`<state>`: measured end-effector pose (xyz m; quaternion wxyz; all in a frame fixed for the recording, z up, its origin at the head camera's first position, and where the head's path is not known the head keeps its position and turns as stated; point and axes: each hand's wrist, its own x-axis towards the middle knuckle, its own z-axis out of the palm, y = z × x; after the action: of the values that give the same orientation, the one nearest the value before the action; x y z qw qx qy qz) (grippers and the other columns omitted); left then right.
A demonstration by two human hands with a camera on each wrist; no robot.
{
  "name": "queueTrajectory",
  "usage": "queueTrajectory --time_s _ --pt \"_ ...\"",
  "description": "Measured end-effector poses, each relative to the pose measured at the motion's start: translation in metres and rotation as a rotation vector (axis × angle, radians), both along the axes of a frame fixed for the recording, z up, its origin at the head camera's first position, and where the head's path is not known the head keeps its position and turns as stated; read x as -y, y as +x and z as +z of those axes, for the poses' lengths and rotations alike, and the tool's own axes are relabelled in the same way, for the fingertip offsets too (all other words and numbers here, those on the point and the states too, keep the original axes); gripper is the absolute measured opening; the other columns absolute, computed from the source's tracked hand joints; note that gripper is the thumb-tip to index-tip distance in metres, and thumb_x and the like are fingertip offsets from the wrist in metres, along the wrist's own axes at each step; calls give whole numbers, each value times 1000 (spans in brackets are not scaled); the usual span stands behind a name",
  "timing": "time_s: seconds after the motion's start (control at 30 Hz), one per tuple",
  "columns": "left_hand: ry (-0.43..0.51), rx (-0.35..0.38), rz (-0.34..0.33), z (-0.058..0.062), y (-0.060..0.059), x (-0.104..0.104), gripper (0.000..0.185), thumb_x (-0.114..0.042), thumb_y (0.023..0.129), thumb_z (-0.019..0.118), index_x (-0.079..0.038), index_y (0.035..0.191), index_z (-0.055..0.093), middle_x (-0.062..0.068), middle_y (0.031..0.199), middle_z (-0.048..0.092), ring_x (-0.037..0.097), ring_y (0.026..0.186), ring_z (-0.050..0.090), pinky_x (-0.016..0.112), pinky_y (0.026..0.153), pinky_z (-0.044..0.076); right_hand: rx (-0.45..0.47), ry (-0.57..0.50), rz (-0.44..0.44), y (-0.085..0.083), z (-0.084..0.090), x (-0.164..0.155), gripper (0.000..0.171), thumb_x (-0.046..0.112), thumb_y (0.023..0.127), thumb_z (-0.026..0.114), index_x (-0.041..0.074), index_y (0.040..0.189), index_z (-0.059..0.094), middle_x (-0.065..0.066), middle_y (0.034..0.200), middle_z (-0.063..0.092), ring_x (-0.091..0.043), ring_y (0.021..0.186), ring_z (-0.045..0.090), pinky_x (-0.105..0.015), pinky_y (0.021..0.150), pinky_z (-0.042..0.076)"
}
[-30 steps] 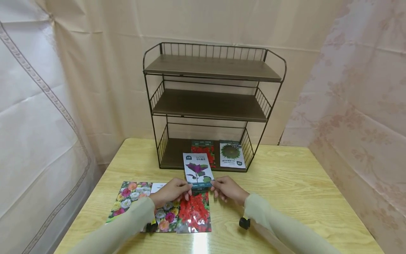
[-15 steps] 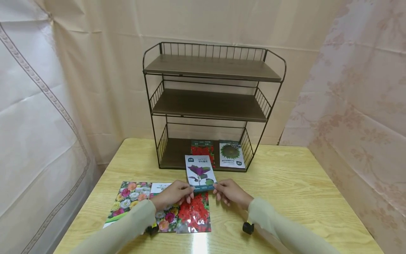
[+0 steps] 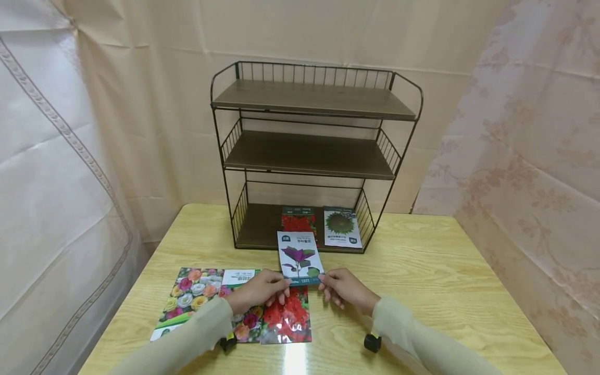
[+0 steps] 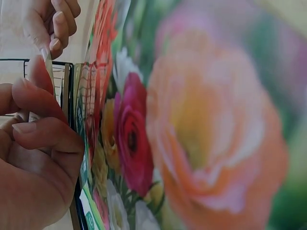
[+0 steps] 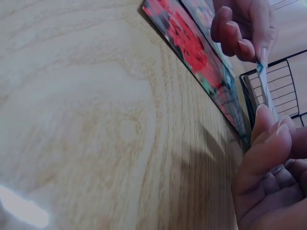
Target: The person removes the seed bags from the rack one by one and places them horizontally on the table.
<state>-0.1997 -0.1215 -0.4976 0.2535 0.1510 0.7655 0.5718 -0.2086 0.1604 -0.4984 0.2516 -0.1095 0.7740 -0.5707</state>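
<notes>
Centrally, both hands held one seed packet (image 3: 300, 259) printed with a purple plant, raised above the wooden table (image 3: 445, 271). Left hand (image 3: 257, 290) pinched the packet's lower left corner between thumb and curled fingers; right hand (image 3: 346, 288) pinched the lower right corner likewise. Seen from the left wrist, the left fingers (image 4: 45, 129) closed on the packet's thin edge, with the right hand (image 4: 50, 21) at 12 o'clock beyond it. Seen from the right wrist, the right fingers (image 5: 268, 139) gripped the same edge, the left hand (image 5: 244, 28) at 12 o'clock.

Below the held packet, at 6 o'clock, lay a red-flower packet (image 3: 288, 319) flat on the table. Touching it at 9 o'clock lay a mixed-flower packet (image 3: 194, 291), partly covered by the left forearm.

At 12 o'clock from the hands stood a three-tier wire shelf (image 3: 311, 156). Its bottom tier carried a second red packet (image 3: 299, 221) and, just beside it at 3 o'clock, a sunflower packet (image 3: 341, 227). The held packet overlapped the shelf's front edge in the head view; whether it touched the shelf could not be told. Pale curtains (image 3: 94, 130) enclosed the table.
</notes>
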Motion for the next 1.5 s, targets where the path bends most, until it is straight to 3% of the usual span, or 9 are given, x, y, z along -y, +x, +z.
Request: queueTrajectory --time_s 0.33,0.57,1.27,1.5 --pt "-25 -2 -23 3 5 -3 41 -31 109 53 1 92 72 6 74 69 11 51 44 25 51 40 22 -21 10 9 0 -6 42 31 110 52 -8 100 65 -5 70 64 -7 45 42 -21 43 40" --pt "-34 -41 -58 2 9 -9 40 -30 109 54 -2 88 73 7 72 70 12 49 43 25 48 39 26 -29 11 15 -3 -13 41 29 110 51 -8 100 66 -6 70 65 -7 45 43 -21 43 40" --pt "-20 -61 -88 1 21 -24 38 -31 107 57 -4 86 73 8 73 70 10 49 44 22 46 38 41 -47 -51 41 -1 -29 44 35 109 53 -7 101 65 -3 70 63 -7 47 41 -21 42 37" --pt "-80 -118 -118 0 20 -30 38 -34 108 56 -8 85 74 4 72 71 8 47 44 22 45 37 53 -65 -78 46 1 -32 45 35 108 54 -8 102 65 -2 70 63 -6 48 40 -20 43 36"
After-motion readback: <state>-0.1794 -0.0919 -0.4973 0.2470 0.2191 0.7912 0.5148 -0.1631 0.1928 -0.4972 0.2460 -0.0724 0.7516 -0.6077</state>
